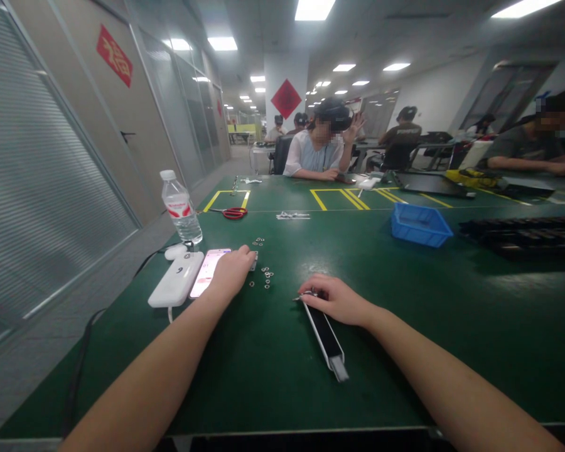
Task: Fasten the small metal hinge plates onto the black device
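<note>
My left hand (233, 271) is closed beside the lit phone (210, 271), its fingertips at a small silvery metal piece (254, 260) that the hand mostly covers. Small metal rings or nuts (267, 275) lie scattered just right of that hand. My right hand (336, 298) curls over the far end of a long black bar with white edges (324, 331). Thumb and fingers close around that end, where a small pointed metal bit (297, 299) sticks out. A grey flat tab (339, 369) projects from the bar's near end.
A white power bank (176, 282) and a water bottle (181, 210) stand at the left. Farther back lie red-handled scissors (234, 213) and small metal parts (292, 216). A blue bin (419, 225) sits right, near dark long parts (522, 237). A co-worker (320, 147) sits opposite.
</note>
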A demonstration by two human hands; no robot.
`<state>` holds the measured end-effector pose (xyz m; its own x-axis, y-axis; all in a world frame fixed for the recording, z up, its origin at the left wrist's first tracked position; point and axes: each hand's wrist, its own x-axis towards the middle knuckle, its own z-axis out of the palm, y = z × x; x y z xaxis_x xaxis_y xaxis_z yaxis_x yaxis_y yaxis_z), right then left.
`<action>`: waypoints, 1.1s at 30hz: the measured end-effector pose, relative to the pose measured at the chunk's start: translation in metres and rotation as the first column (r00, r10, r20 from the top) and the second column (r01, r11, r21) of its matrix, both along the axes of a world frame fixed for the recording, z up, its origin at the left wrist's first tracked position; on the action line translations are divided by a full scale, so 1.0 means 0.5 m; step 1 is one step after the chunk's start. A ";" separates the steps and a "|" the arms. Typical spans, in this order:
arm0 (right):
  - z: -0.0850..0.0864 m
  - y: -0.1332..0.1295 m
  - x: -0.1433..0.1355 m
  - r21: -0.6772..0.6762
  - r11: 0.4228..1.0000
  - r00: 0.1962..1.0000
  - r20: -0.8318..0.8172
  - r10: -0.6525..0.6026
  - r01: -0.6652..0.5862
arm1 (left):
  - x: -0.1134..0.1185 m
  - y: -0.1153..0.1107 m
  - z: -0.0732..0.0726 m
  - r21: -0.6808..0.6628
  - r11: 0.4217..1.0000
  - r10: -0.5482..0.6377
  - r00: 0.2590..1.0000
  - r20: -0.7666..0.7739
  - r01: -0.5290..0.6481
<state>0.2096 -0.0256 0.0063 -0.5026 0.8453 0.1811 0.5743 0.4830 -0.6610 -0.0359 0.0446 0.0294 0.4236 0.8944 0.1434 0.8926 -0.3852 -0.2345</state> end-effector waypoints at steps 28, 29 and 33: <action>-0.009 0.037 -0.014 -0.184 0.980 0.996 -0.016 -0.083 0.079 | -0.007 -0.071 0.003 -0.214 0.977 0.022 0.993 0.117 0.003; -0.012 0.031 -0.014 -0.145 0.985 0.995 -0.028 -0.098 0.093 | -0.007 -0.071 0.001 -0.216 0.976 0.025 0.993 0.117 0.001; -0.011 0.015 -0.013 -0.031 0.997 0.997 -0.009 -0.077 0.077 | -0.005 -0.071 0.001 -0.227 0.974 0.025 0.995 0.099 -0.002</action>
<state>0.2030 -0.0179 0.0007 -0.4339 0.8867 0.1596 0.6019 0.4171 -0.6810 -0.0386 0.0090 0.0297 0.4051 0.9140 -0.0220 0.9125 -0.4057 -0.0520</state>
